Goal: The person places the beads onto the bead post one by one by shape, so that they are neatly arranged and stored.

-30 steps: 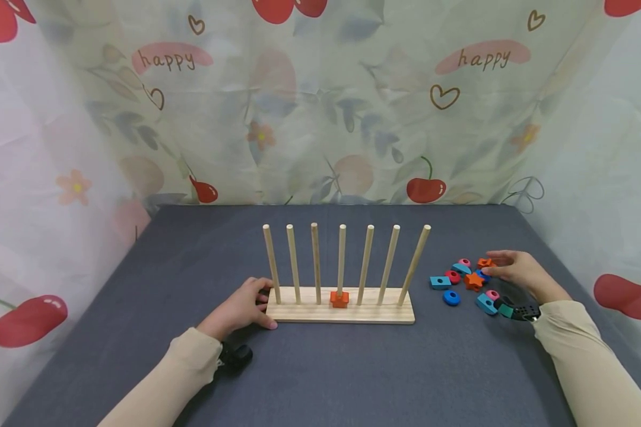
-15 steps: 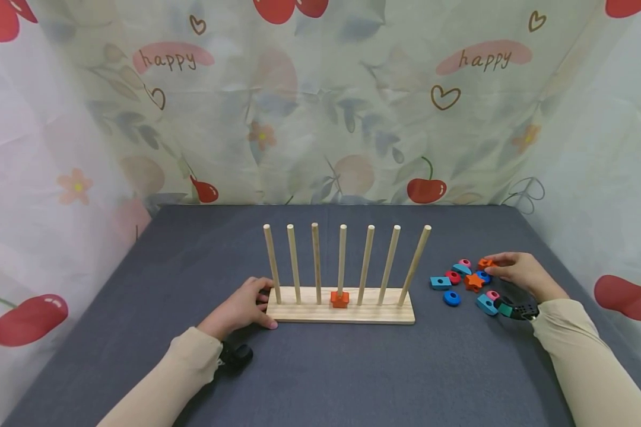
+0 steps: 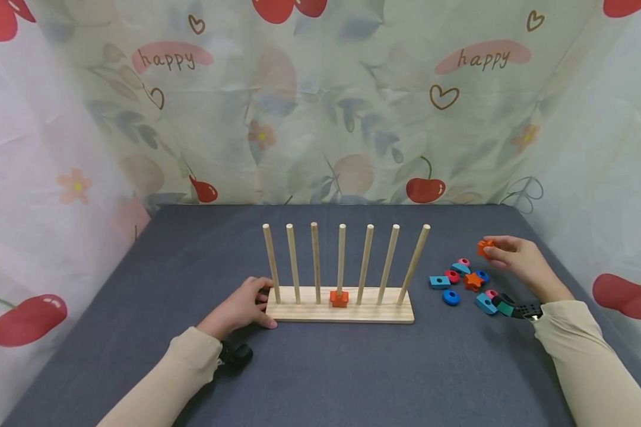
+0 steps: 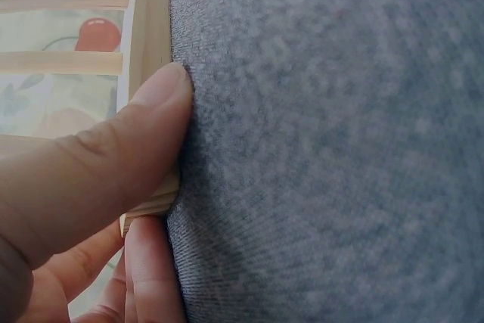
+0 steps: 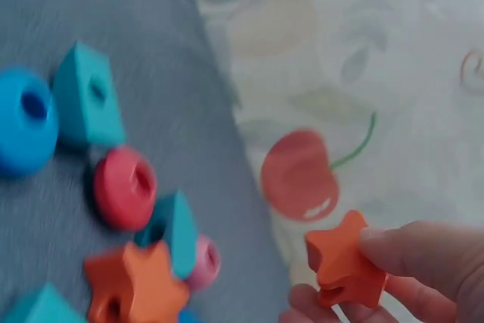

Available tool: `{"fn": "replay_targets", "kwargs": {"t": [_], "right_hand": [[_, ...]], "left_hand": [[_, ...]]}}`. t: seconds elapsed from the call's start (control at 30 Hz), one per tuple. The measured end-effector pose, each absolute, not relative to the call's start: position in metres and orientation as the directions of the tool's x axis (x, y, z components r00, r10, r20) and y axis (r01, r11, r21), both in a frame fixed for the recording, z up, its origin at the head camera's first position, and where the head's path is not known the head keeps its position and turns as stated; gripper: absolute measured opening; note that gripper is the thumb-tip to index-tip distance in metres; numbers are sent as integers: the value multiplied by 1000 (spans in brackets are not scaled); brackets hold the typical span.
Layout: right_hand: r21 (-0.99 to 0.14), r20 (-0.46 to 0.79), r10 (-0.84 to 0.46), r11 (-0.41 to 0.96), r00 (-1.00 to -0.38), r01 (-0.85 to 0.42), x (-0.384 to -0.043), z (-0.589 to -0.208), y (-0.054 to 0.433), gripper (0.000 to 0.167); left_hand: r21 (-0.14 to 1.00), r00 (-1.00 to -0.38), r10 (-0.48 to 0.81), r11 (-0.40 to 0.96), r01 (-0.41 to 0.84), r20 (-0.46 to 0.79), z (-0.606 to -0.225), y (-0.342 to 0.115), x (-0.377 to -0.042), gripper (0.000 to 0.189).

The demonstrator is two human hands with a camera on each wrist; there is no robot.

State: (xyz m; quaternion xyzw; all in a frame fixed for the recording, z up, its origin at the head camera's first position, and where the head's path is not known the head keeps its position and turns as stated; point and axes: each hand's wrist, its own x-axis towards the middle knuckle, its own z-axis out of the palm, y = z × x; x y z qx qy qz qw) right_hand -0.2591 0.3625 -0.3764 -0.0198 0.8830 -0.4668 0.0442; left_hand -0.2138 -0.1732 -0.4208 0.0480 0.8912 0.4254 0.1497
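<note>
The person's right hand (image 3: pixel 526 270) pinched an orange star-shaped bead (image 3: pixel 483 248) between thumb and fingers, held up off the dark grey table (image 3: pixel 320 373); just how the fingertips met its far side, I couldn't quite see. Nearby lay a second orange star (image 3: pixel 472 282), a round blue bead (image 3: pixel 451 302) and a light-blue rectangular block (image 3: pixel 434 283) (holed through). The left hand (image 3: pixel 240 305) gripped one end of a pale wooden seven-peg stand (image 3: pixel 304 314), a blocky orange bead (image 3: pixel 339 300) sitting at its middle peg's foot.
</note>
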Motion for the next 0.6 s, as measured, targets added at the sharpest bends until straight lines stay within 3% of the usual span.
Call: {"fn": "replay_targets", "kwargs": {"t": [0.17, 0.4, 0.6], "right_hand": [[-874, 11, -72, 483, -997, -44, -253, -362, 346, 60], [-904, 134, -29, 405, -991, -134, -236, -337, 313, 33], [-937, 218, -24, 275, -976, -217, -222, -318, 286, 32]], "left_hand": [[772, -949, 212, 633, -49, -234, -420, -173, -213, 83], [768, -949, 213, 639, -45, -233, -420, -173, -213, 82], [770, -950, 212, 637, -44, -230, -420, -173, -213, 82]]}}
